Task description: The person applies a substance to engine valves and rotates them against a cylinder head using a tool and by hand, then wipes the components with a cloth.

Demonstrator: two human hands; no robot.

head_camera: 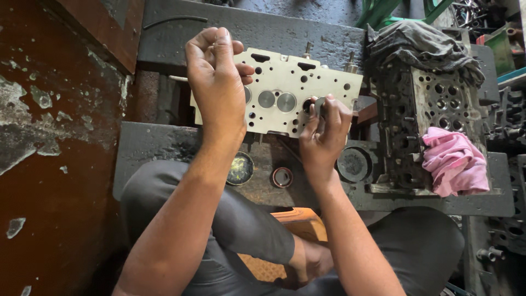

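A pale cream engine cylinder head [285, 77] stands tilted on a dark block, its flat face with round valves and holes toward me. My left hand [216, 82] grips its left end, fingers curled over the top edge. My right hand [323, 131] pinches a round metal valve [319, 105] at a port near the right side of the head's face. Two valve discs sit seated in the middle of the face.
A second, dirty cylinder head [433, 104] stands at right with a grey rag [422, 44] on top and a pink rag [455, 161] draped over it. A small round tin [240, 169] and a ring-shaped part [282, 177] lie on the dark slab. A rusty red wall fills the left.
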